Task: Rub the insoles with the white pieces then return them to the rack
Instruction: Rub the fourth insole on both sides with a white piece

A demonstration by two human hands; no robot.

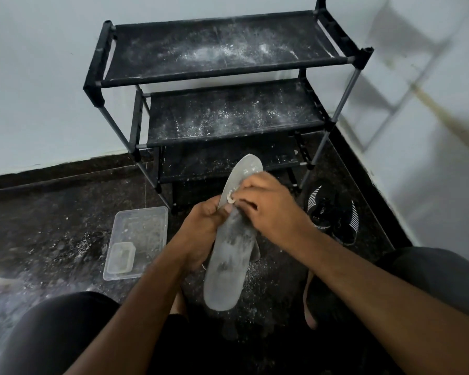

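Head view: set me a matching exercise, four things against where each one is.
Things:
1. insole
2. white piece
3. clear tray
4. black shoes

Places:
A. on the floor, right of the rack
B. pinched in the right hand
C. on the floor, left of the hands
D. held by the left hand

Pairs: 1-D, 2-B, 3-C, 4-A
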